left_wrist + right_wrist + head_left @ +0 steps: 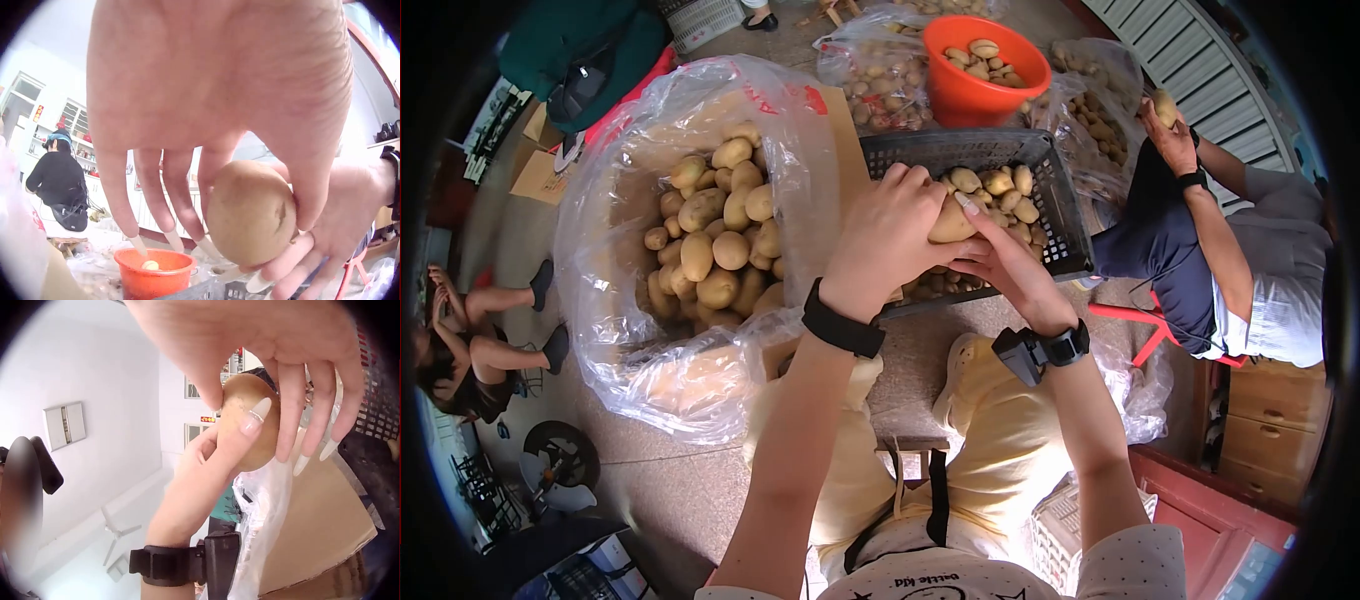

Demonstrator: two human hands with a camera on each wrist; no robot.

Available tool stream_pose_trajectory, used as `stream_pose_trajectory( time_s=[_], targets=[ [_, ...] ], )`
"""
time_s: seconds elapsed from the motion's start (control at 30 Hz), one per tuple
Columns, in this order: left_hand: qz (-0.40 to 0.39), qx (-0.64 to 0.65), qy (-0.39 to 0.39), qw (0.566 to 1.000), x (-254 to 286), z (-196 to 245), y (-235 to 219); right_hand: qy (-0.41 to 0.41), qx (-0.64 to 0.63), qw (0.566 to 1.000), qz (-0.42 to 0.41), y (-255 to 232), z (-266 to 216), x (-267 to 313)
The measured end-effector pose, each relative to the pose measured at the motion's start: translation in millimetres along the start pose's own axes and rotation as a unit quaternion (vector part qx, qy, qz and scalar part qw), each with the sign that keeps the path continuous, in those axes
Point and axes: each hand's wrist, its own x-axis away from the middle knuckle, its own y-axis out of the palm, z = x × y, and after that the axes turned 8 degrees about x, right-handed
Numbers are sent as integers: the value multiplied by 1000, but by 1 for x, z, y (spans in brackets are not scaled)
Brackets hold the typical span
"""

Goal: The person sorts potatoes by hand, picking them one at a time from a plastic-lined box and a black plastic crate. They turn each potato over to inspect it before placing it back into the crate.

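Both hands hold one large potato [952,222] above the black crate [1072,215] of smaller potatoes. In the left wrist view the left hand [219,81] pinches this potato [250,212] between thumb and fingers; a dark mark shows on its skin. Fingers of the right hand [337,225] lie under and beside it there. The right wrist view shows the right hand [269,350] curled about the potato [237,412], with the left thumb across its face. From above, the left hand [890,235] covers the potato's left side, the right hand [1020,265] its right.
A plastic-lined box [820,140] of large potatoes stands at left. Behind the crate are an orange bucket [945,90] and bags of potatoes [880,85]. At right, a seated person [1250,250] holds a potato; another person [475,350] sits far left.
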Motion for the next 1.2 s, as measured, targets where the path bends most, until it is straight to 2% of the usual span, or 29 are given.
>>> stream_pose_trajectory(
  time_s=[0.07,0.1,0.13,0.17,0.23,0.27,0.33,0.4,0.43,0.5,0.53,0.63,0.67,0.73,0.8,0.87,0.97,1.07,1.2],
  targets=[
    [21,17,15,1000,0,-3,2,-23,-18,1000,9,3,-1,2],
    [-19,31,-29,999,-2,1,-4,-23,-19,1000,8,1,-1,0],
    [-59,45,-73,995,-3,3,-8,-23,-28,999,-26,-2,-1,-2],
    [-59,44,-74,995,-3,2,-10,-22,-36,997,-60,-4,0,-3],
    [4,-14,-151,988,0,-3,-16,-27,-32,996,-80,-4,-2,-2],
    [5,-15,-151,988,1,-10,-22,-32,-27,994,-99,-4,-2,-1],
    [33,-80,-217,972,5,-33,-38,-36,-14,994,-99,-5,0,-1],
    [157,-129,-212,956,18,-57,-46,-40,-2,994,-97,-7,1,-1],
    [157,-129,-211,956,25,-65,-52,-34,2,995,-98,-7,1,-2],
    [155,-162,-328,918,36,-79,-63,-28,6,995,-100,-8,1,-3],
    [155,-163,-328,918,40,-86,-65,-31,2,995,-98,-9,1,-3],
    [207,-188,-414,866,50,-105,-67,-31,-6,995,-100,-11,4,-5],
    [207,-189,-413,867,52,-111,-68,-30,-10,994,-102,-11,4,-5],
    [183,-199,-480,835,51,-114,-71,-37,-13,994,-102,-11,5,-5],
    [179,-197,-462,846,50,-108,-74,-42,-14,994,-95,-14,5,-4],
    [172,-189,-445,858,46,-101,-74,-44,-9,998,-46,-21,2,-4],
    [267,-171,-312,895,42,-101,-70,-86,20,995,46,-38,4,-6],
    [281,-105,-276,913,32,-94,-67,-106,11,990,96,-48,2,-5],
    [244,-14,-292,924,17,-67,-64,-104,-13,985,138,-54,4,-7]
  ],
)
